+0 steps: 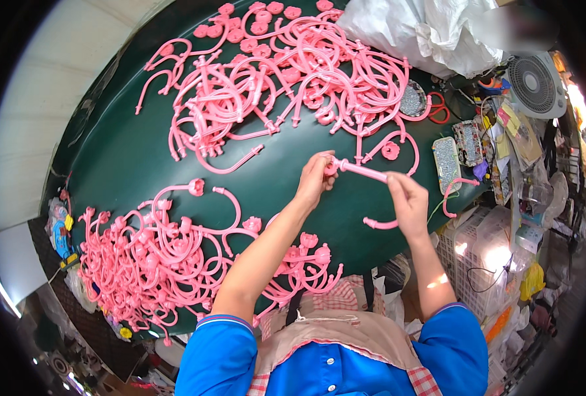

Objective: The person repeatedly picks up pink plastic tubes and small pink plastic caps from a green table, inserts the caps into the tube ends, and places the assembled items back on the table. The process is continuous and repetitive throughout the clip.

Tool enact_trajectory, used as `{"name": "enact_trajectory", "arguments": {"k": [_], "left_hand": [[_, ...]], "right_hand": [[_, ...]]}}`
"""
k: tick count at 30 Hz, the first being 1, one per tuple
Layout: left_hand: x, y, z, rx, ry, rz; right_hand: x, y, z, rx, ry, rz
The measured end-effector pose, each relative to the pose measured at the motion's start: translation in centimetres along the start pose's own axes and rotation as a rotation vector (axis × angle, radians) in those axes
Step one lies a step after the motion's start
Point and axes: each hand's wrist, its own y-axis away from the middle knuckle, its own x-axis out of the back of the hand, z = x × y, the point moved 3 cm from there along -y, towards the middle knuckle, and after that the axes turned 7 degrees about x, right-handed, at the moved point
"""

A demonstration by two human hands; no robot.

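Over the near middle of the table, my left hand (314,178) pinches a small pink flower-shaped plastic cup (332,169). The ribbed end of a pink curved plastic tube (367,172) meets this cup; whether it is seated inside cannot be told. My right hand (409,203) grips the tube farther along, fingers closed around it. Below that hand a curved pink end (380,224) shows, perhaps of the same tube. Beyond my hands lies a heap of pink curved tubes (266,99), with loose flower cups (260,28) at its far side.
At the left, a second pile of tubes (141,257) bears flower cups on many ends. The dark green table (286,171) has a white sack (425,33) at its far right. Red-handled scissors (439,109), bead-covered cases (447,164), a grey fan (536,86) and a white crate (471,257) stand rightward.
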Motion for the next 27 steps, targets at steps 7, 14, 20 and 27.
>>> {"name": "enact_trajectory", "arguments": {"k": [7,14,20,27], "left_hand": [[-1.5,5.4,-1.4,-0.04,0.384,-0.081],[5.6,7.3,0.3,-0.016,-0.312,-0.245],[-4.3,3.7,2.5,-0.726,-1.273,-0.028],[-13.2,-8.2,-3.7,-1.175,-1.382,0.03]], "right_hand": [[-3.4,3.5,-4.6,0.108,0.152,0.018],[-5.3,8.9,-1.4,0.212,0.035,-0.482],[5.0,-4.7,15.0,0.105,0.627,0.168],[2.2,-9.7,19.2,0.042,0.779,0.034]]}}
